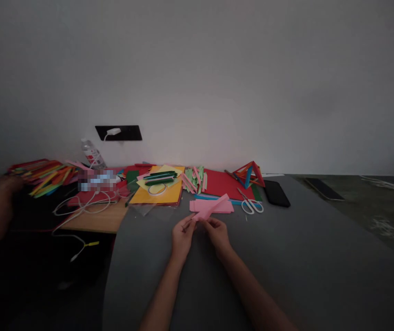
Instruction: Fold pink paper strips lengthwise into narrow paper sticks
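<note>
Between my two hands is a pink paper strip (212, 208), slanting up and to the right away from me. My left hand (183, 232) pinches its near end from the left side. At the same end, the fingers of my right hand (218, 233) are closed on the strip from the right. More pink paper strips (224, 206) lie flat on the grey table (169, 276) just behind the held one. White-handled scissors (252, 205) rest to the right of that pink paper. The fingertips are small and dim, so any fold between them is hard to make out.
Behind the strips lie red paper (219, 184), orange paper (155, 196) and green and pink folded pieces (195, 178). A red and blue folded shape (250, 174) stands near a black phone (276, 193). At left are a white cable (79, 209), a bottle (91, 152) and another person's hand (5, 197).
</note>
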Demonstrator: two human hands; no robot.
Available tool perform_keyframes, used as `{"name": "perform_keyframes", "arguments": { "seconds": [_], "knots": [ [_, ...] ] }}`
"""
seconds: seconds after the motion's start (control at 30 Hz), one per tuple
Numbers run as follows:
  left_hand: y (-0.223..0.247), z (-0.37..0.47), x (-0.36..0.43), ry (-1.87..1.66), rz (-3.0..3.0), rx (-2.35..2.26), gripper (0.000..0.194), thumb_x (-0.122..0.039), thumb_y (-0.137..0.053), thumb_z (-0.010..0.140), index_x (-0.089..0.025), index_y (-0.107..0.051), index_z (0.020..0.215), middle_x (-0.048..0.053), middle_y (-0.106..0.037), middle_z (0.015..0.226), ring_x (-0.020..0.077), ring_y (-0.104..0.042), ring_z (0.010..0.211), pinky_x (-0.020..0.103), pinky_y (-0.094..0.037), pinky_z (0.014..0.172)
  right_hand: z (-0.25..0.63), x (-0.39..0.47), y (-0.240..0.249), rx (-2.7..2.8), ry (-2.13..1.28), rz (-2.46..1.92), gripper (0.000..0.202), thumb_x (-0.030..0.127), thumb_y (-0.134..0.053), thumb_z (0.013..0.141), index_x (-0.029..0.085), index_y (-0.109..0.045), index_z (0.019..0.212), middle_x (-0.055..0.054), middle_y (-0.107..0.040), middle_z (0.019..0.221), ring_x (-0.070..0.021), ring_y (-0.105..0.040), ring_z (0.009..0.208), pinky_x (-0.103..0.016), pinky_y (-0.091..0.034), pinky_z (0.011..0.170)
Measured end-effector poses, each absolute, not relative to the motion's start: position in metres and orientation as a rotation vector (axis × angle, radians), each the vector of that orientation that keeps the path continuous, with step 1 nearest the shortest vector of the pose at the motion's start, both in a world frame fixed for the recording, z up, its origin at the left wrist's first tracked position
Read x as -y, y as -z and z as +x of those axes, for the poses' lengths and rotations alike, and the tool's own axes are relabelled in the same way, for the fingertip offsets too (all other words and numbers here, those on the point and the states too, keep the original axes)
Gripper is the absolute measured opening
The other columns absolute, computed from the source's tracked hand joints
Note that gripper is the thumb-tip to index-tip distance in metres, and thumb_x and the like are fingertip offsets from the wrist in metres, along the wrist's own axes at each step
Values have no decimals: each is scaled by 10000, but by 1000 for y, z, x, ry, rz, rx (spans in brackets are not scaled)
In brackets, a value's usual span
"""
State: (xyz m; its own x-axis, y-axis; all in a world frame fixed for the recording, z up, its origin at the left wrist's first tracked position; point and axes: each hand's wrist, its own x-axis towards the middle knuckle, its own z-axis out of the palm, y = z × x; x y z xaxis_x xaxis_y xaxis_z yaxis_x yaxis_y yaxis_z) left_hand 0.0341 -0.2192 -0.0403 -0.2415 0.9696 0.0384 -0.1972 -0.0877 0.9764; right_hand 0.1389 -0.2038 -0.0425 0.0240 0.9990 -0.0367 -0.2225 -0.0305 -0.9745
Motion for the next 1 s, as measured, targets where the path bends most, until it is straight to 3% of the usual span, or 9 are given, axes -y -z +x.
{"name": "perform_keyframes", "arguments": {
  "seconds": [0.3, 0.47, 0.6, 0.8, 1.0],
  "knots": [
    [43, 35, 217, -1554, 958, -1226, 350, -313, -642, 619, -122, -638, 913, 109, -656, 940, 211, -619, 827, 279, -509, 676, 141, 203, 48, 1093, -1211, -1112, 369, 479, -552, 651, 142, -531, 503, 40, -432, 412, -66, -337, 389, -194, -234, 395],
    [44, 36, 217, -1541, 979, -1276, 348, -292, -667, 584, -108, -648, 878, 98, -685, 812, 194, -635, 722, 252, -506, 612, 145, 199, 50, 1198, -1109, -1097, 385, 502, -545, 644, 140, -569, 518, 43, -428, 397, -73, -347, 381, -196, -254, 388],
    [45, 36, 216, -1541, 976, -1249, 332, -253, -686, 556, -107, -652, 852, 92, -686, 804, 192, -634, 734, 261, -495, 676, 148, 198, 47, 1237, -1094, -1084, 349, 473, -557, 651, 135, -594, 570, 27, -481, 444, -78, -371, 397, -197, -278, 394],
    [48, 34, 215, -1569, 944, -1210, 362, -238, -676, 569, -109, -633, 905, 90, -687, 794, 184, -638, 722, 274, -486, 714, 148, 205, 38, 1242, -665, -1144, 263, 387, -537, 699, 132, -597, 725, 9, -513, 542, -91, -415, 466, -202, -336, 449],
    [48, 34, 214, -1571, 960, -1171, 362, -238, -668, 574, -120, -635, 915, 100, -677, 866, 201, -629, 794, 303, -474, 770, 154, 209, 40, 1702, -331, -1181, 295, 271, -453, 739, 167, -603, 971, 13, -540, 534, -98, -464, 471, -208, -365, 512]
  ]
}}
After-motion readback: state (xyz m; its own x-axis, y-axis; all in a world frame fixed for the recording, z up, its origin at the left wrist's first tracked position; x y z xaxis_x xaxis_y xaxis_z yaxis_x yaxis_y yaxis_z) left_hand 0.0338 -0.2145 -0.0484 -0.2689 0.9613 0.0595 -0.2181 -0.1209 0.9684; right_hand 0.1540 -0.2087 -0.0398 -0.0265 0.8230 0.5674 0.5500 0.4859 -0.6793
